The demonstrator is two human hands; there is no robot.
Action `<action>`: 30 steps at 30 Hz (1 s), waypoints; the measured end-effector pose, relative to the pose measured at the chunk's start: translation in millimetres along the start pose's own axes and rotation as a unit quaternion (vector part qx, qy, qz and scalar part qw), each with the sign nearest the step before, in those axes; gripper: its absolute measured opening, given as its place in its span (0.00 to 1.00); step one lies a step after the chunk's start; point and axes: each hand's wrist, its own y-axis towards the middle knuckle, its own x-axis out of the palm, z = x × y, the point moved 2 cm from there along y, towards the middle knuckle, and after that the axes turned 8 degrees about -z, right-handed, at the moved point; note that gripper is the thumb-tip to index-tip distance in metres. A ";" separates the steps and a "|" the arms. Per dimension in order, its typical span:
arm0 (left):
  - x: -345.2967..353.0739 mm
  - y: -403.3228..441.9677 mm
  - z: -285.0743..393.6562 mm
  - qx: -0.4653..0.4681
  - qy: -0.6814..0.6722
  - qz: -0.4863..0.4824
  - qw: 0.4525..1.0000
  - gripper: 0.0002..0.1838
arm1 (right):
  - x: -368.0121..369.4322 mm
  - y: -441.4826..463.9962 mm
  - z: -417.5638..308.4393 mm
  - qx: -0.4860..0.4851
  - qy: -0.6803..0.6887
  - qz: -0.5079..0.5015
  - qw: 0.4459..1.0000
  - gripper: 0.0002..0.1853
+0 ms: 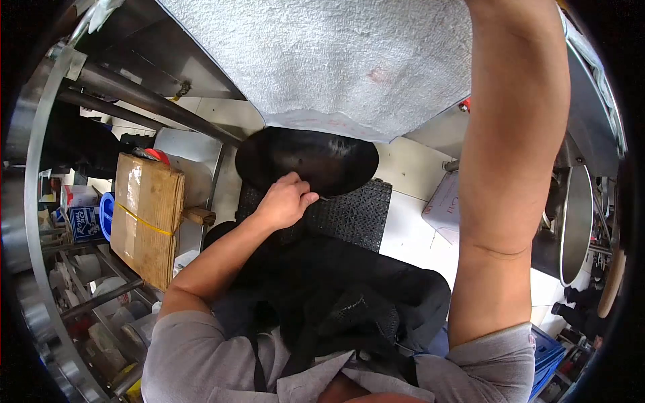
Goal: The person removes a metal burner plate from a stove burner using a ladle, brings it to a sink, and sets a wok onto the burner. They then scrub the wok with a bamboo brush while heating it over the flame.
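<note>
My left hand (285, 201) is closed on the near edge of a dark wok (302, 158), its thumb pointing right. The wok hangs low in front of my body, above a black perforated mat (356, 215), with its hollow side facing me. A white terry towel (336, 60) spreads across the top of the view, and its lower edge overlaps the wok's far rim. My right arm reaches up past the towel's right side. The right hand itself lies beyond the top of the picture, so its grip is hidden.
On the left, a cardboard box (144, 215) with a yellow strap stands beside a metal rack (101, 295) of assorted items. A large metal pot (574, 225) is at the right, and a white carton (443, 205) sits on the tiled floor. Blue crates (547, 363) are lower right.
</note>
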 end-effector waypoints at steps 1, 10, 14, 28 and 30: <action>-7.2 0.6 4.6 0.020 -0.097 0.002 0.995 0.16 | 0.3 -0.5 0.3 0.000 0.001 0.009 1.000 0.06; -111.8 -40.9 51.4 -0.133 -0.172 0.051 0.975 0.24 | -11.8 16.9 -1.0 0.089 0.050 -0.057 0.993 0.08; -178.8 -85.3 117.8 -0.130 -0.175 0.015 0.976 0.20 | -34.7 37.3 0.2 0.112 0.110 -0.106 0.982 0.04; -574.6 -225.5 387.3 -0.023 -0.245 0.013 0.969 0.14 | -296.0 82.3 135.5 0.426 0.587 -0.304 0.618 0.14; -641.7 -225.7 424.1 -0.017 -0.216 0.053 0.975 0.14 | -335.4 37.2 148.4 0.453 0.485 -0.347 0.662 0.15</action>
